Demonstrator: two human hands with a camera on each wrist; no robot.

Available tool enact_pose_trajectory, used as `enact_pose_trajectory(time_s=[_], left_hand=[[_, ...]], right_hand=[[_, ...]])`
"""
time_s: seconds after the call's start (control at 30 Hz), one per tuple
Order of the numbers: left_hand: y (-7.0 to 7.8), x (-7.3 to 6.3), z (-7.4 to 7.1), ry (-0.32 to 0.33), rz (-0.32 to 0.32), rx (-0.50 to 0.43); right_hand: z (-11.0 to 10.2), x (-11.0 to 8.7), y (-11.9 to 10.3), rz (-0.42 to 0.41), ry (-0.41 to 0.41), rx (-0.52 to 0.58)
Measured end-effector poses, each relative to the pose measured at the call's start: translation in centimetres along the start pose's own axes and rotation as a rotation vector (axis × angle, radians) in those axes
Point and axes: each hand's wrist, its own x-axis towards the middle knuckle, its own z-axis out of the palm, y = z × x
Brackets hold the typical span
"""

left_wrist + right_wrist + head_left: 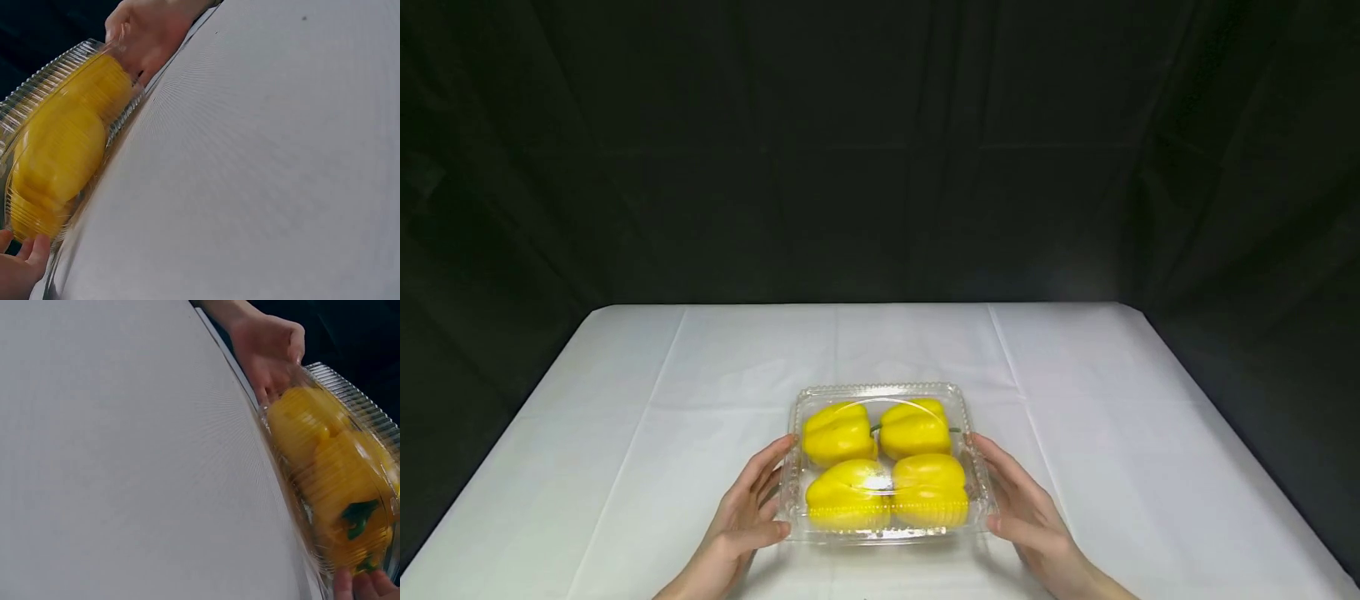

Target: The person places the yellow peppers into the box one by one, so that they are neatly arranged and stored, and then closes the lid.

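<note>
A clear plastic clamshell container point(880, 538) with its lid down is near the front middle of the table. Inside lie several yellow bell peppers point(838, 433) in two rows, green stems showing on some. My left hand point(733, 527) holds the container's left side, thumb at the near corner and fingers further back along the edge. On the opposite side my right hand point(1036, 521) grips it the same way. Both wrist views show fingertips point(40, 249) against the ribbed plastic wall. Whether the base touches the table cannot be told.
A white cloth with fold creases covers the table point(715, 367). Black curtains point(865, 167) hang behind it and along both sides.
</note>
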Motion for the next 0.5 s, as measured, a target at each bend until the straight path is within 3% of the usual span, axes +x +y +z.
enact_pose_trajectory(time_s=[0.13,0.3,0.5], left_hand=[[-0.07,0.17,-0.01,0.034,0.016,0.015],[-0.26,0.50,0.06,0.128,0.043,0.058],[-0.64,0.74,0.28,0.265,0.050,0.152]], right_hand=[[0.12,-0.03,-0.19,0.054,0.043,-0.040],[0.04,0.16,-0.14,0.080,0.144,-0.109],[-0.28,0.37,0.30,0.057,0.048,0.103]])
